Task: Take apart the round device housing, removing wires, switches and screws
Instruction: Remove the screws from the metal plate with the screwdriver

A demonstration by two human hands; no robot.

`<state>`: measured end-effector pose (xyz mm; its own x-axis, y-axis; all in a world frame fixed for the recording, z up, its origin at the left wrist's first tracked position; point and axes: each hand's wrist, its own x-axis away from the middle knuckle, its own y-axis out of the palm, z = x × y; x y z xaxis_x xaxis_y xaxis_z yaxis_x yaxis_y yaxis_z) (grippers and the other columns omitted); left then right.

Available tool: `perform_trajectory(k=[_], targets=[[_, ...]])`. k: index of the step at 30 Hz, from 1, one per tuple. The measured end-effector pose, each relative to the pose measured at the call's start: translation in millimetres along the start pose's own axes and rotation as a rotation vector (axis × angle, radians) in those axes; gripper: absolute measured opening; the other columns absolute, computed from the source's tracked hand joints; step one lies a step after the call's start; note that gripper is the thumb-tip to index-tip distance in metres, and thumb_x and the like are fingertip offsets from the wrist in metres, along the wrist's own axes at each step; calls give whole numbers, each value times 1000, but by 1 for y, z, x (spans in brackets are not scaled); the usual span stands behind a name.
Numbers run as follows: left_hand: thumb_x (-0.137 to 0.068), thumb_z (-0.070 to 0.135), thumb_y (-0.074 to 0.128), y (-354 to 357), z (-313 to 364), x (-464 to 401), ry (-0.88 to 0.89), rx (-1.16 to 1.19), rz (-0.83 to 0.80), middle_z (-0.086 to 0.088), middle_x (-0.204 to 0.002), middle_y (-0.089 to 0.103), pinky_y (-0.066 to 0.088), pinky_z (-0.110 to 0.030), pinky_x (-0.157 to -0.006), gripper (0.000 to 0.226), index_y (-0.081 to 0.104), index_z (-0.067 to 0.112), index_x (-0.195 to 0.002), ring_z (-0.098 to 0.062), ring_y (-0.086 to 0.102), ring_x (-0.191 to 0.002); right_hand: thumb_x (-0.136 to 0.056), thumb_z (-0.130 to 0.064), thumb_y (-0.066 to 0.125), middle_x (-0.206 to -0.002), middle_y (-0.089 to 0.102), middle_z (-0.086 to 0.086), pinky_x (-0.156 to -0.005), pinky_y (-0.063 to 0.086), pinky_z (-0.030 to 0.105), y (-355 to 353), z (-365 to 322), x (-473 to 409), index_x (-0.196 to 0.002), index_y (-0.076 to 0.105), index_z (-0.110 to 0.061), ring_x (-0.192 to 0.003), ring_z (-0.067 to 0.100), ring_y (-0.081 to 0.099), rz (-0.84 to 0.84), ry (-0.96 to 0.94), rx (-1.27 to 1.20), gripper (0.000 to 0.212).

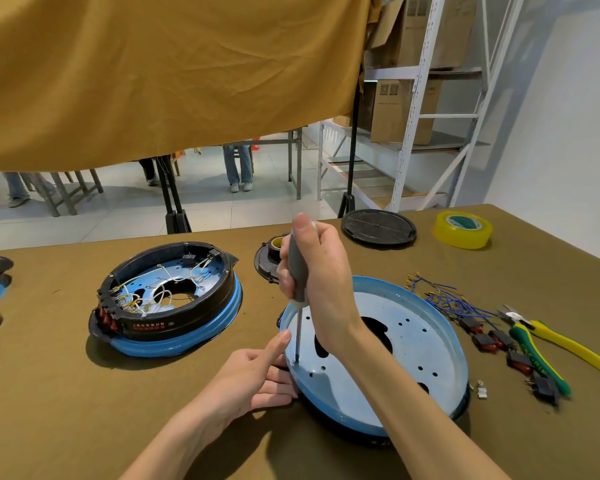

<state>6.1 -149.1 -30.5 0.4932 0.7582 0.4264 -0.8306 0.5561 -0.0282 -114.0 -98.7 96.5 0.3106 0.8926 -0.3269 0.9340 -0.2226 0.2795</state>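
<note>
Olive-brown cloth covers the worktable [187, 393], and a mustard-yellow fabric sheet [153, 71] hangs across the back above it. Near the front of the table lies the round blue metal housing plate [426, 344], flat, with small holes and a dark irregular cut-out in its middle, seated on a black rim.

Over the left part of this plate the right hand [321, 282] is wrapped in a fist around the grey handle of a screwdriver [298, 289], thumb up at the top. The steel shaft stands nearly upright, and its tip meets a small screw [296, 361] near the plate's left edge. Just left of that screw, the left hand [253, 379] grips the plate's rim with curled fingers, while its straight index finger points up beside the shaft, touching or almost touching it.

Left of the plate sits a second round housing with a black ring and blue base [167, 299], white wires and red switches inside. Right of the plate lie loose blue wires [444, 299], a row of black and red rocker switches [499, 344] and yellow-and-green handled pliers [548, 344]. Behind the plate are a black round cover [378, 228] and a roll of yellow tape [463, 229].
</note>
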Motion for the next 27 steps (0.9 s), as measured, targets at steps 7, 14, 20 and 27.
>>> perform_trajectory(k=[7,14,20,27], targets=[[-47,79,71,-1,0,-1,-1,-8,-10,-14,-91,81,63,-29,-66,98,67,8,-113,-25,80,-85,-109,-43,34,-73,63,4,-51,46,27,-3,-1,-2,-97,68,-8,-55,14,54,-19,6,-16,51],[-51,82,70,-1,-1,0,16,-18,-9,-14,-94,81,64,-32,-75,99,67,8,-117,-25,80,-88,-96,-40,64,-72,62,-1,-45,43,23,0,4,0,-100,50,-10,-52,11,52,-33,-77,19,34],[-54,80,70,-1,0,3,15,-9,-22,-14,-93,81,64,-31,-72,96,67,7,-117,-24,80,-87,-102,-44,46,-76,58,7,-59,51,40,-7,-1,3,-97,68,-16,-70,28,59,1,-248,407,36],[-52,80,72,-1,2,5,13,4,-29,-13,-92,81,64,-29,-69,98,67,7,-118,-24,80,-86,-102,-41,36,-63,55,-2,-55,45,41,-20,-36,-9,-87,55,-16,-59,20,55,-36,-450,1135,35]])
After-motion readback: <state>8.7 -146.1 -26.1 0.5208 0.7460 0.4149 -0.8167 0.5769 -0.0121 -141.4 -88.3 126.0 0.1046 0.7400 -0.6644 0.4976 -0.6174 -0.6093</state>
